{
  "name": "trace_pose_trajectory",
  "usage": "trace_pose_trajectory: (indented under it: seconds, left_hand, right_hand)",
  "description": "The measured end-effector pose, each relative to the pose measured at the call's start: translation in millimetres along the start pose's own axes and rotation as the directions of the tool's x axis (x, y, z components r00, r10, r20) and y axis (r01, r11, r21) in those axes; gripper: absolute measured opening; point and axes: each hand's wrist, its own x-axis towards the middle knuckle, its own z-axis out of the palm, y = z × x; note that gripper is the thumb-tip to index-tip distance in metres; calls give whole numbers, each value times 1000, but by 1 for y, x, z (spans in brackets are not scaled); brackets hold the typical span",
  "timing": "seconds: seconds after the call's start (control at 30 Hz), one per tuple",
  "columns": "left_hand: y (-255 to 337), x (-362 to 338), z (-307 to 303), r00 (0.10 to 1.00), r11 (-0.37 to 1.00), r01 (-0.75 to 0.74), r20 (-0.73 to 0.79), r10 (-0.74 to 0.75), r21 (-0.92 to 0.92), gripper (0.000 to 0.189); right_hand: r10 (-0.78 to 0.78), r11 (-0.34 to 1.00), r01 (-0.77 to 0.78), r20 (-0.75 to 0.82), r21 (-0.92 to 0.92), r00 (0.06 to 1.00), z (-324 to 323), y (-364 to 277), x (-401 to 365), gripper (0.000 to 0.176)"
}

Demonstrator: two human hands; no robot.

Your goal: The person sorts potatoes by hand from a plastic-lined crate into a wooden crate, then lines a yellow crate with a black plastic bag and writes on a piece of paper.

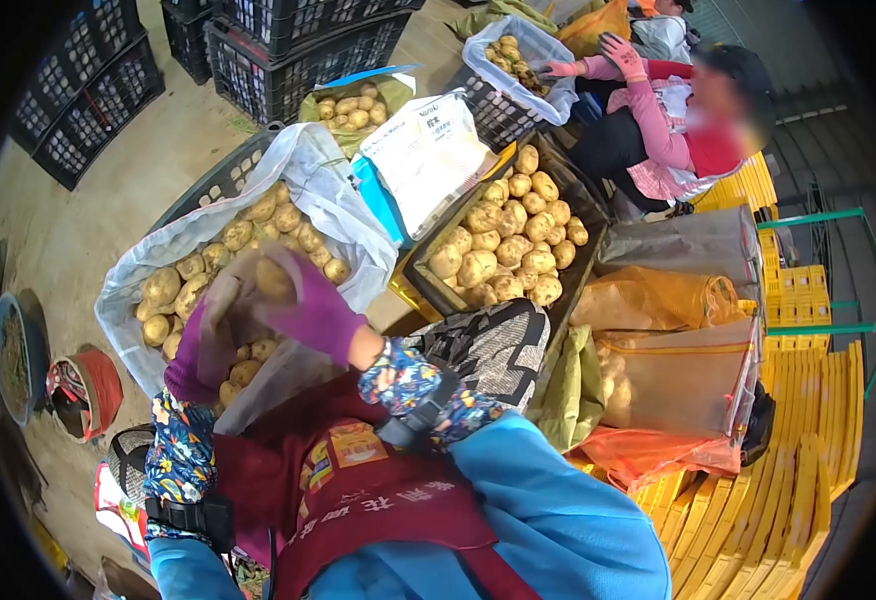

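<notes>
Both my hands wear purple gloves with greyish palms and are held close together over a crate lined with a white plastic sheet (358, 215). A yellow-brown potato (275, 280), blurred by motion, is in the fingers of my right hand (313, 310). Right beside it is my left hand (203, 345), its fingers raised toward that potato and smeared by movement; I cannot tell whether they grip anything. Many loose potatoes (163, 288) fill the lined crate beneath and around both hands.
At right is a dark crate full of potatoes (518, 240). Behind lie a printed white sack (428, 160) and a green bag of potatoes (353, 108). Another person (648, 130) in pink gloves works at a lined crate. Black crates (298, 70), a red bucket (88, 395) and yellow crates (758, 440) surround me.
</notes>
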Motion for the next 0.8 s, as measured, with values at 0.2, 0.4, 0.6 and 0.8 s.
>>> trace_pose_trajectory:
  seconds: [0.2, 0.4, 0.6, 0.8]
  left_hand:
    - [4, -1, -19, 997, 998, -35, -61, 38, 54, 68]
    - [11, -8, -17, 987, 999, -22, -160, 18, -25, 67]
    - [12, -9, -19, 981, 1000, -3, -195, -1, -19, 70]
    - [15, -8, -17, 973, 1000, 17, -228, -18, -10, 73]
  right_hand:
    - [209, 965, -257, -454, -45, 866, -100, 95, -27, 57]
    - [706, 317, -813, -451, -489, 547, -205, 207, -90, 63]
    - [747, 231, -818, -443, -527, 496, -194, 146, -50, 52]
    - [672, 472, -717, -317, -512, 669, -187, 208, -40, 44]
